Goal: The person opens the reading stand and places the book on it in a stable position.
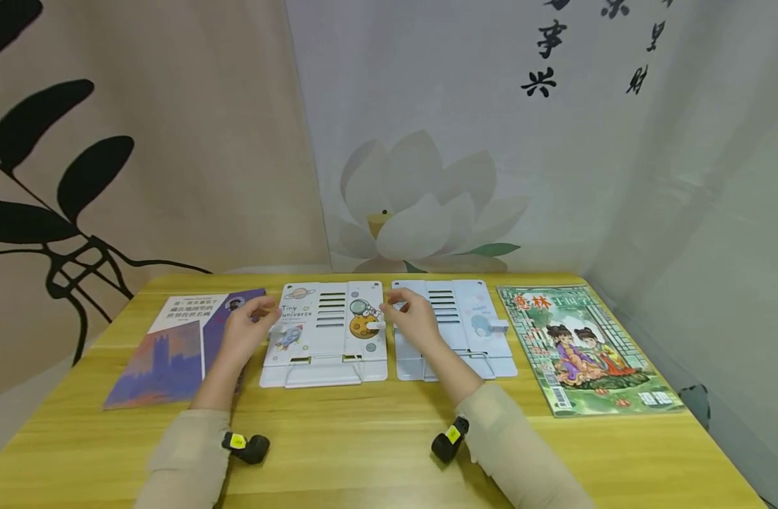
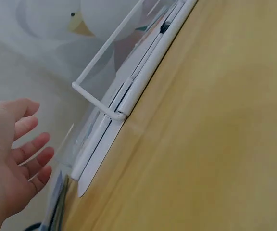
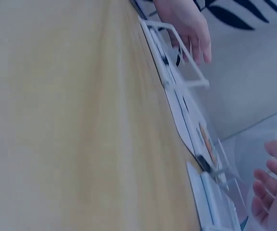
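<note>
Two white folding book stands lie flat side by side at the middle back of the table. "Tiny universe", a planet and an astronaut are printed on the left book stand (image 1: 328,343); the right book stand (image 1: 472,300) has a pale blue print. Each has slots and a wire page holder at its front. Loosely bent and holding nothing, my left hand (image 1: 244,331) hovers by the left stand's left edge. My right hand (image 1: 417,322) is over the right stand's left side, also holding nothing. In the left wrist view, the fingers (image 2: 35,147) spread apart beside the raised wire (image 2: 97,60).
Left of the stands is a purple and white book (image 1: 166,360), partly behind my left arm. A green illustrated magazine (image 1: 593,353) lies to the right. The wooden table (image 1: 338,452) ends at a printed curtain (image 1: 421,212) behind.
</note>
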Action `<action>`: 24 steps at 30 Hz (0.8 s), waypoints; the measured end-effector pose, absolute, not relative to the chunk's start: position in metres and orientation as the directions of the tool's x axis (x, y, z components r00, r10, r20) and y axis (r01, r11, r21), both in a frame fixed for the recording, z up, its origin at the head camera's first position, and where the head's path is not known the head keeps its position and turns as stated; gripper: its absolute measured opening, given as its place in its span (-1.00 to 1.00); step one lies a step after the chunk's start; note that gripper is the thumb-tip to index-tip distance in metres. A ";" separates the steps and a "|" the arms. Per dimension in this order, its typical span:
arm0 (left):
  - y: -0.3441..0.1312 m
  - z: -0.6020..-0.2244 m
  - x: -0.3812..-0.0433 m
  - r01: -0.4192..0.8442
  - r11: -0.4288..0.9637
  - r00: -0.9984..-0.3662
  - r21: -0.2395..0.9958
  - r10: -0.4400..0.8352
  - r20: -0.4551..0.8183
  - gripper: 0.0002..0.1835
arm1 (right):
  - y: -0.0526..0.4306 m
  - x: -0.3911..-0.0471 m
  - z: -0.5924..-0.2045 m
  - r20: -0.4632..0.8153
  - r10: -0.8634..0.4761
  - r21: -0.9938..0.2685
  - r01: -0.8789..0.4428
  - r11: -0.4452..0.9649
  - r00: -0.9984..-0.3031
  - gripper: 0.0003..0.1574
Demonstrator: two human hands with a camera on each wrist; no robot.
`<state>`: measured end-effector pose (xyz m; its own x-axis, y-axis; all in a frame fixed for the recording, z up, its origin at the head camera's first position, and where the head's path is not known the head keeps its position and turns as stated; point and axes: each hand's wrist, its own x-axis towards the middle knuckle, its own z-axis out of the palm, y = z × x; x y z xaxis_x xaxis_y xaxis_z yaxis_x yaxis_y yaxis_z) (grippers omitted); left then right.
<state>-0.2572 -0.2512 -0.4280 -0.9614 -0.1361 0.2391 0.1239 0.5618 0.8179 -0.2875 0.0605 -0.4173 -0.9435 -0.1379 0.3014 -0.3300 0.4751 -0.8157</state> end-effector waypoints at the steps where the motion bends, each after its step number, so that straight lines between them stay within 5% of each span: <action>1: -0.251 -0.430 -0.260 0.119 0.558 -0.962 0.821 -0.140 0.235 -0.58 | 0.060 -0.291 -0.418 0.291 -0.139 -0.817 -0.322 0.479 -0.946 -0.60; 13: -0.248 -0.443 -0.282 0.049 0.503 -0.977 0.863 -0.156 0.146 -0.44 | 0.056 -0.324 -0.429 0.169 -0.186 -0.800 -0.245 0.548 -0.968 -0.46; 24: -0.244 -0.448 -0.287 -0.001 0.530 -0.991 0.848 -0.111 0.068 -0.37 | 0.046 -0.331 -0.434 0.121 -0.191 -0.661 -0.223 0.716 -0.974 -0.45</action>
